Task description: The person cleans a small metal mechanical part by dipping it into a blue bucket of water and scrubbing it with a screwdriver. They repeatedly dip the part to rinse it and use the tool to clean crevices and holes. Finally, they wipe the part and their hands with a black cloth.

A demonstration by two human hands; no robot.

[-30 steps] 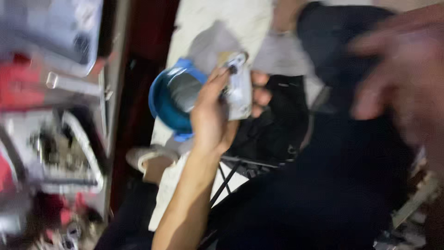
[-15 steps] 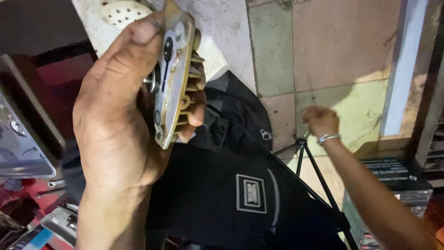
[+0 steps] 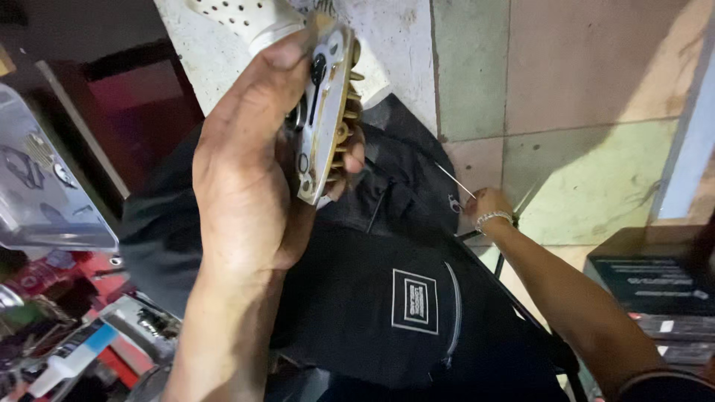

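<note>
1. The flat metal plate [image 3: 322, 112], silvery with slots and a row of tan, rusty knobs along its far face, is held edge-on at about 12 o'clock in the view, raised close to the camera.
2. The left hand [image 3: 246, 179] has its grip closed on the plate: thumb pressed along the near face, fingertips [image 3: 350, 152] curling round from behind.
3. The right hand [image 3: 488, 205], wearing a beaded bracelet, reaches out at about 3 o'clock toward the tiled floor [image 3: 581, 97]; a thin wire-like sliver shows just above it, but whether the grip is closed on it I cannot tell.
4. Progress, as a judgement: the plate is in hand and looks to be under inspection; no tool is on it, so any work on it seems not yet begun.
5. Beneath the hands lies dark black clothing [image 3: 387, 298] with a square patch; a perforated white shoe [image 3: 246, 18] sits at 11 o'clock.
6. At 8 o'clock a cluttered heap of parts and a small white bottle [image 3: 71, 361] are hard to make out; the plate's far face is mostly hidden.
</note>
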